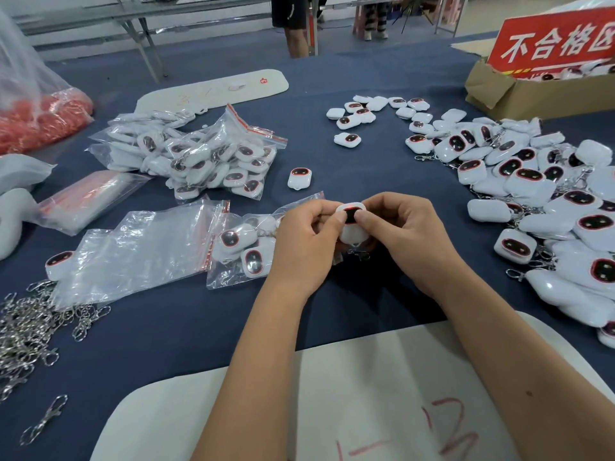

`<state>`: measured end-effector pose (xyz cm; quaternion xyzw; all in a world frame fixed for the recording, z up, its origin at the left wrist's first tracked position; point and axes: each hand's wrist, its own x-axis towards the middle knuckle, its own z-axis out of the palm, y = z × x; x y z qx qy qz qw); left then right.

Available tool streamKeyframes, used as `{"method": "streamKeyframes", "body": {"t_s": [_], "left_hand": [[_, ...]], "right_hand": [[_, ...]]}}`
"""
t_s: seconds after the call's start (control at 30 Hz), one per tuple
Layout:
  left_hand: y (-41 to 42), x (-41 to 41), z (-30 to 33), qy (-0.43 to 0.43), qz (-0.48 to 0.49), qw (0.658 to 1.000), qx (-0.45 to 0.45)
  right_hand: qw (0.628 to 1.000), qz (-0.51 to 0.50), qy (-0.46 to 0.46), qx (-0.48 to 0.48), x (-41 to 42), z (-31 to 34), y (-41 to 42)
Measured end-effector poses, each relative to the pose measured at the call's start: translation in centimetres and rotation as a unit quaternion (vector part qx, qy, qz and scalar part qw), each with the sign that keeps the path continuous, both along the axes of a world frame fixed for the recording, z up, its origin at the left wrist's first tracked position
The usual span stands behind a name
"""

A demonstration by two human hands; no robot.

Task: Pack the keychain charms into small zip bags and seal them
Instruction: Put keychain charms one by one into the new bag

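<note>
Head view: one camera, looking down on a blue table (186,327).
Left hand (304,241): fingers curled, pinching the charm's left edge.
Right hand (404,234): fingers curled, thumb on the charm's dark face.
Charm (351,224): held between both hands above the table, clasp (361,255) dangling beneath.
Zip bag (243,244): just left of the hands, partly filled, mouth toward them; whether it is open cannot be told.
Loose pile (545,207): unbagged charms at right.
Packed bags (203,154): heaped beyond.
Handling: the charm looks light, stiff and glossy, probably slippery; best gripped by the white sides, keeping the chain from snagging the bag's mouth.
</note>
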<state>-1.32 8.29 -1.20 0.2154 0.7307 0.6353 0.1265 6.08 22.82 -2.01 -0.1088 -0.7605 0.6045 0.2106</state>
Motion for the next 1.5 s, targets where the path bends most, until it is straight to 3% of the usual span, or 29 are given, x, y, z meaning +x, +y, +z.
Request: {"method": "streamKeyframes", "body": {"t_s": [0.27,0.87,1.17,1.5], "left_hand": [[0.02,-0.25,-0.41,-0.028,0.002,0.999,0.017],[-0.38,-0.39,-0.48,0.010,-0.057,0.998,0.015],[-0.19,-0.53,-0.65,0.030,-0.006,0.999,0.011],[0.08,-0.20,-0.05,0.009,0.040,0.991,0.125]], "right_hand": [[1.000,-0.001,0.004,-0.006,0.02,0.09,-0.23],[0.999,-0.015,-0.018,0.045,0.04,0.14,-0.47],[1.000,0.014,0.010,-0.015,0.07,0.10,-0.59],[0.999,0.038,0.005,-0.004,-0.16,0.00,-0.60]]}}
